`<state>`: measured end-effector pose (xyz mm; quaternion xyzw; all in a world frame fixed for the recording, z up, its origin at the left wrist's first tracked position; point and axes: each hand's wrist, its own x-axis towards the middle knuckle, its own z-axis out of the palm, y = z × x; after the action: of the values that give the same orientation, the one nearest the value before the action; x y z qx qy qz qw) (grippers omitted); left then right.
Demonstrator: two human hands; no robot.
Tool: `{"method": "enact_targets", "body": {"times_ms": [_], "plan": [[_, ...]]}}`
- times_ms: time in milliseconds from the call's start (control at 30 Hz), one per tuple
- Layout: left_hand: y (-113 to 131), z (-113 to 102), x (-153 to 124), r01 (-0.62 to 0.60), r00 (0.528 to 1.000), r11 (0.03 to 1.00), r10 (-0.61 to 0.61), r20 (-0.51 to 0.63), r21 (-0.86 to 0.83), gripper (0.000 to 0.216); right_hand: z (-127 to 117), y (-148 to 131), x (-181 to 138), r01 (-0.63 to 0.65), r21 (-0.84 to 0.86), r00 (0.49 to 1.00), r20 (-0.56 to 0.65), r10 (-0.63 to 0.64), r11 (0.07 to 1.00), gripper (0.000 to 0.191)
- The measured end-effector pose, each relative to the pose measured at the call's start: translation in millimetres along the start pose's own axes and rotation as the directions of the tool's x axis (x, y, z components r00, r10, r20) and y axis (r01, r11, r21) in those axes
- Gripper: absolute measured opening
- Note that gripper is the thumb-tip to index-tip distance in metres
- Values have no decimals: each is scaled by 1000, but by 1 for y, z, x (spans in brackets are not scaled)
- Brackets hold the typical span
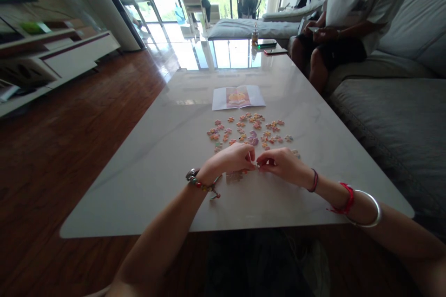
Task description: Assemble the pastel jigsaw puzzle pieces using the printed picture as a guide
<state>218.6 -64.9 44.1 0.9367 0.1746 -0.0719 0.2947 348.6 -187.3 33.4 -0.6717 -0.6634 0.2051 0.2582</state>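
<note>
My left hand and my right hand meet above the near part of a pale marble table. Both are closed in a pinch, fingertips almost touching, on a small puzzle piece between them. Just under my left hand lies a small joined patch of puzzle pieces. Beyond the hands, several loose pink and orange puzzle pieces are scattered over the table. A folded picture sheet lies flat past them.
A person sits on the grey sofa at the right, hands in their lap. A phone and a small bottle stand at the table's far end. Dark wooden floor lies to the left, with a low white cabinet.
</note>
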Motion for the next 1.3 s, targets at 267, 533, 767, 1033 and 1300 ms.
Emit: {"method": "enact_targets", "body": {"times_ms": [267,533,767,1033,1300], "plan": [[1,0,0,17,1000,1000,-17,-3,21,14,5,5,1,73,-116,997,-15,-75,991,9],[-1,2,2,1,1000,999,0,-19,37,12,6,6,-1,182,-168,983,5,-184,969,11],[-4,4,4,-8,1000,998,9,-22,57,10,3,2,-4,241,-210,970,75,-230,947,17],[-2,2,3,4,1000,999,-4,-1,38,11,6,9,-2,240,-165,971,52,-235,957,15],[2,0,1,3,1000,1000,-3,-14,30,10,0,5,0,175,-158,983,77,-165,972,14]]}}
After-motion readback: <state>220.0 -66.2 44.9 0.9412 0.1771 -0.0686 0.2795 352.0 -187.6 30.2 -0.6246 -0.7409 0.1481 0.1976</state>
